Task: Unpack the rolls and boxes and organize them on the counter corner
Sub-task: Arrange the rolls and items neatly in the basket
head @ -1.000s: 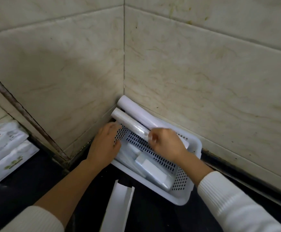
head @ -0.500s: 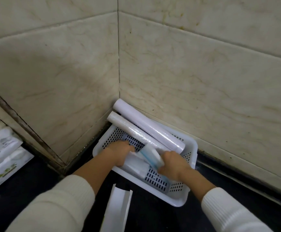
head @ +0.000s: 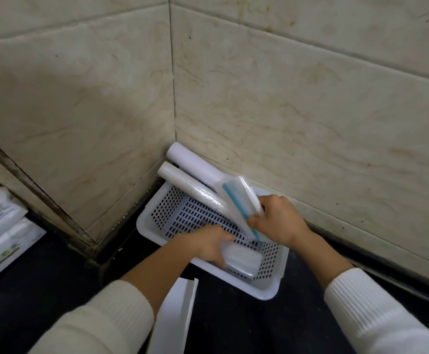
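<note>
A white perforated basket (head: 154, 229) sits in the counter corner. Two white rolls lean out of it toward the wall corner: a matte roll (head: 195, 166) at the back and a glossy wrapped roll (head: 190, 186) in front. My right hand (head: 277, 221) is shut on a flat clear-wrapped pack with a blue stripe (head: 239, 198), tilted up above the basket. My left hand (head: 205, 245) is inside the basket, gripping a white wrapped pack (head: 244, 259) that lies on the basket floor.
A white folded cardboard piece (head: 175, 318) lies on the dark counter (head: 42, 277) in front of the basket. White packets with green print (head: 1, 241) lie at the far left. Tiled walls close in behind and to the right.
My right hand has lifted the blue-striped pack up and toward the back wall. My left hand has shifted right inside the basket onto the white pack.
</note>
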